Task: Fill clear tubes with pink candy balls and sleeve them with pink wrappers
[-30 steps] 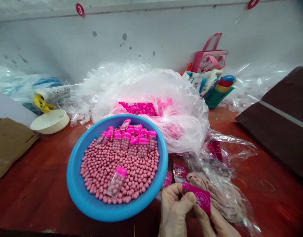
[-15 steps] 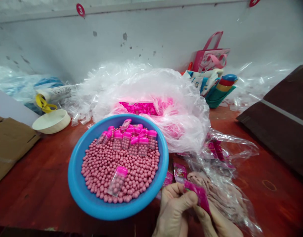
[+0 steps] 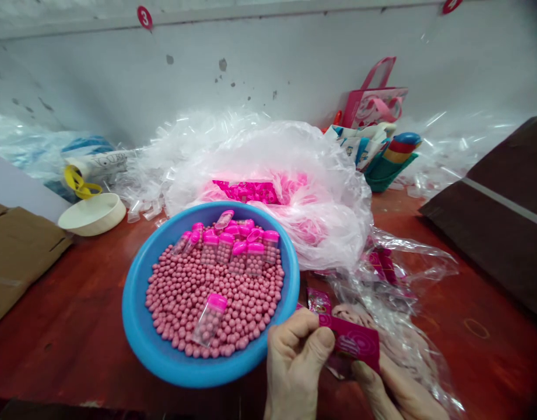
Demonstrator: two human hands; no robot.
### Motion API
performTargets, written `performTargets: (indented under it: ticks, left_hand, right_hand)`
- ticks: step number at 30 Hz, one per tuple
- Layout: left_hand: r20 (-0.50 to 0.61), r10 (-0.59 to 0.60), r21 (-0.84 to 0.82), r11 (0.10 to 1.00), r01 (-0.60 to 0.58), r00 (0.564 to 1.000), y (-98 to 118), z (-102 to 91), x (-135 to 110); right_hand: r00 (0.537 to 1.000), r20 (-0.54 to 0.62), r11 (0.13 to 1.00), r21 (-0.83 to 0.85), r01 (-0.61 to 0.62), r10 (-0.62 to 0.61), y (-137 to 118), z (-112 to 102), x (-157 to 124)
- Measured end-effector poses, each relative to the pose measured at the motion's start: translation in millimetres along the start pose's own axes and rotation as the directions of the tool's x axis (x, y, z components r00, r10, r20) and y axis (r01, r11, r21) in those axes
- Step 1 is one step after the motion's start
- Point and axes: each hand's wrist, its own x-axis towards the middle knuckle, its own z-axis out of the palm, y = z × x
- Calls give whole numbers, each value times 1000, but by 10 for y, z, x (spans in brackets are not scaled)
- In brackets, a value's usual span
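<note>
The left hand (image 3: 297,361) pinched a pink card (image 3: 353,341) between its thumb and fingers. The right hand (image 3: 399,394) was under the card's right end, but you could not tell if it gripped. The card was just beside the blue bowl (image 3: 134,326), above the red wood counter (image 3: 71,309). Small clear bottles (image 3: 237,256) with pink caps stood at the far side of the bowl, with balls inside. One bottle (image 3: 210,319) lay on the pink balls (image 3: 176,309), and lots of loose balls were left. More pink pieces (image 3: 246,192) lay in a clear plastic bag (image 3: 320,221) behind the bowl.
</note>
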Motion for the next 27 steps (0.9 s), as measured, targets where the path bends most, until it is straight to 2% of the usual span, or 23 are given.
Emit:
performTargets:
  ticks: [4,7,11,13,16,20,24,27]
  left_hand:
    - [35,-68,12,998,68,997,142,-96,60]
    - [-43,-29,16,999,30,999,225,-134,67]
    - [-162,-101,-173,982,73,982,310,-162,64]
    - [-203,-118,-216,974,73,972,357,-176,73]
    - [-221,-79,-197,980,35,972,439,-217,89]
    - [-225,-52,-142,990,21,973,545,-340,96]
    - [-229,-69,-46,997,60,971,623,-474,99]
    - [-238,-95,-74,994,80,967,685,-521,107]
  right_hand:
    - [985,72,988,0,158,-157,-79,91,112]
    - [967,131,973,-40,226,-219,-170,174,195]
    - [965,111,971,-4,238,-236,-350,319,320]
    - [959,106,964,42,261,-264,-428,408,371]
    - [969,99,966,149,211,-227,-495,541,414]
    - [975,199,980,189,60,-98,-511,663,429]
    - [969,231,988,144,54,-86,-530,739,444]
    - [960,255,989,126,81,-112,-563,802,463]
